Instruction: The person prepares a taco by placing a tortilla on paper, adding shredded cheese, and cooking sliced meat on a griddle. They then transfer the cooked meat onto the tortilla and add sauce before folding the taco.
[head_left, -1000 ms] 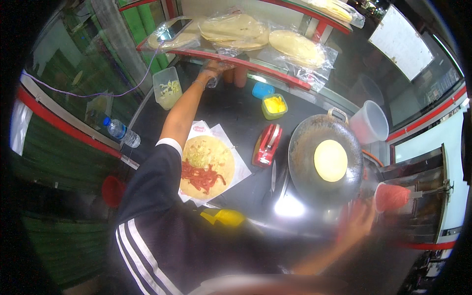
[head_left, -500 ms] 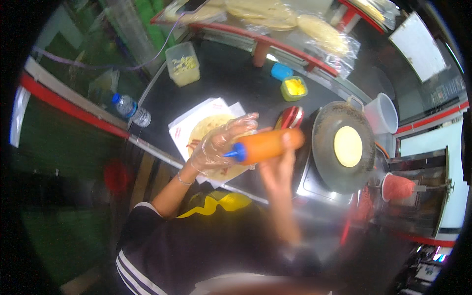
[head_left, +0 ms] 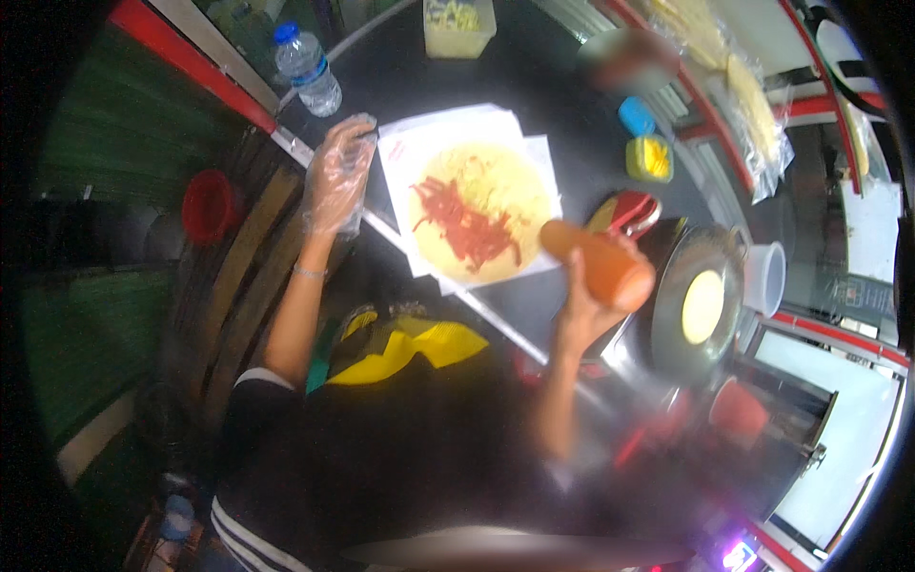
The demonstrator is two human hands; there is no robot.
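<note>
My right hand (head_left: pixel 583 319) grips an orange squeeze bottle (head_left: pixel 602 265), tilted beside the right edge of a round flatbread (head_left: pixel 448 253). The bottle's blue nozzle does not show now. The flatbread lies on white paper sheets (head_left: pixel 410 129). Reddish strips (head_left: pixel 467 229) are spread over its lower left part, and pale shredded bits (head_left: pixel 486 186) lie above them. My left hand (head_left: pixel 338 179), in a clear plastic glove, is raised left of the paper. Its fingers are stretched upward and hold nothing.
At right, a dark pan (head_left: pixel 667 315) holds another pale flatbread (head_left: pixel 703 307). A water bottle (head_left: pixel 310 71) stands at the far left, near a tub of pale pieces (head_left: pixel 459 33). Beyond the pan are a yellow-filled tub (head_left: pixel 650 159), a blue lid (head_left: pixel 637 116) and a white bucket (head_left: pixel 765 278).
My left hand has moved left, away from the flatbread and bottle, uncovering the toppings. My right hand still holds the bottle, now turned with its base toward me. The view has shifted.
</note>
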